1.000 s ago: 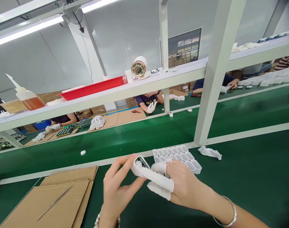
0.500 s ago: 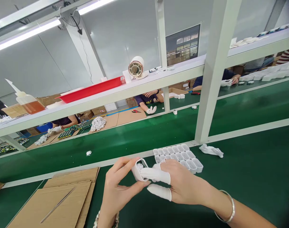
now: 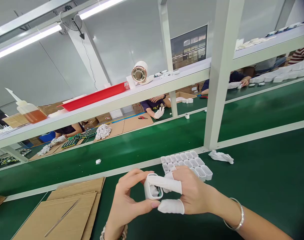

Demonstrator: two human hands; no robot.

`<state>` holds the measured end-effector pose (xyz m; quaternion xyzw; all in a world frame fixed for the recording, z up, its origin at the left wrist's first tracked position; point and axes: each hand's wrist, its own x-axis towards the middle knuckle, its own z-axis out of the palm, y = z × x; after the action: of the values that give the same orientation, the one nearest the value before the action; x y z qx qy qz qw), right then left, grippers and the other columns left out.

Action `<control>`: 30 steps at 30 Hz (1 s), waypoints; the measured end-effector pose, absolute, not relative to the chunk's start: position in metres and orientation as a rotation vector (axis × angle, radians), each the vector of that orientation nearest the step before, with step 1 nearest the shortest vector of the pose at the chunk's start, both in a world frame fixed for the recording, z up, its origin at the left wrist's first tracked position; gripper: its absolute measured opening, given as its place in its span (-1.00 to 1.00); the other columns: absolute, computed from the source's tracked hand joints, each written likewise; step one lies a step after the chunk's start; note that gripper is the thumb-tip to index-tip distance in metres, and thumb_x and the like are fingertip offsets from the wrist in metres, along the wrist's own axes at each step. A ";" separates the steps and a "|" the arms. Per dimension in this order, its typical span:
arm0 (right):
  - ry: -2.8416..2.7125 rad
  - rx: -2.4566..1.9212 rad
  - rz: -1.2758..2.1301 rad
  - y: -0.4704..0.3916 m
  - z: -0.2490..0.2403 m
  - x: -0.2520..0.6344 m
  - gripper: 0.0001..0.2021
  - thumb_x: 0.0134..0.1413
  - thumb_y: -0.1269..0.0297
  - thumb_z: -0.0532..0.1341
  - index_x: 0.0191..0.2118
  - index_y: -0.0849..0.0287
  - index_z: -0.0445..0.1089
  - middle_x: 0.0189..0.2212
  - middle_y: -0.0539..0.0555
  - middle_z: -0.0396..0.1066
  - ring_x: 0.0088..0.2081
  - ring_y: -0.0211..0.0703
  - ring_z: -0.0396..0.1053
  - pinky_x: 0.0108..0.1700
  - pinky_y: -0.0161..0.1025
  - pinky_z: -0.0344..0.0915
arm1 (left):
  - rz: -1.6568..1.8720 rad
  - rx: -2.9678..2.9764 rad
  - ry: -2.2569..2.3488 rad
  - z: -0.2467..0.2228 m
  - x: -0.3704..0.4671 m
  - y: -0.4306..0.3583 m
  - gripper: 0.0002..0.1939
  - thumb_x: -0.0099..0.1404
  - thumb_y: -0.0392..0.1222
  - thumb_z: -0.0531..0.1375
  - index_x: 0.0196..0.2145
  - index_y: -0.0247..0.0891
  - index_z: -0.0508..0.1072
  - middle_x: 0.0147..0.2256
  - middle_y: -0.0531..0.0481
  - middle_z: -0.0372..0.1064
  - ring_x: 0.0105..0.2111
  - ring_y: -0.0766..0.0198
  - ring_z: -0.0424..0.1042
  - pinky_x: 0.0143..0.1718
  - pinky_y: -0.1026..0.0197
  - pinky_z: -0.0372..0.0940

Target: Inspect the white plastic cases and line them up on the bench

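My left hand [image 3: 130, 196] holds a small white plastic housing [image 3: 149, 189] between fingers and thumb, its open mouth facing right. Inside the housing a white piece and a bit of green circuit board [image 3: 159, 191] show. White finger cots cover the thumb and fingers of my right hand [image 3: 181, 190]. Its index finger reaches across the housing's mouth, tip at the inside, while the thumb stays apart below. Its other fingers are partly hidden behind. Beyond my right hand, rows of empty white housings [image 3: 199, 162] stand on the green bench [image 3: 256, 173].
Cardboard sheets [image 3: 62, 213] with metal tweezers [image 3: 62, 217] on them lie at left. A crumpled white glove [image 3: 221, 156] rests near the upright post [image 3: 218, 110]. On the green belt [image 3: 122, 150] sits a small white part [image 3: 98, 161]. Co-workers sit across, below the shelf [image 3: 152, 91].
The housing has moved slightly right and down and turned, so the green board inside shows more. My right index finger now lies higher across its mouth. Small parts on the belt have shifted right.
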<state>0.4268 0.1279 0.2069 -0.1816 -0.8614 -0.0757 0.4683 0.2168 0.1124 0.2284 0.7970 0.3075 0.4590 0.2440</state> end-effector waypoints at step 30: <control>-1.981 -0.295 0.442 0.133 0.203 0.426 -0.49 0.28 -0.02 0.11 0.19 0.22 0.19 -0.55 -0.07 0.35 -0.58 -0.33 0.24 -0.48 -0.38 0.21 | 1.323 1.973 0.674 0.217 0.216 0.129 -0.41 -0.07 0.23 0.38 -0.21 -0.29 0.60 -0.40 -0.17 0.48 -0.43 0.18 0.41 -0.47 0.22 0.33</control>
<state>0.4257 0.1326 0.2032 -0.1228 -0.8257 0.1844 0.5188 0.2162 0.1291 0.2168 0.7543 0.2576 0.5057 0.3299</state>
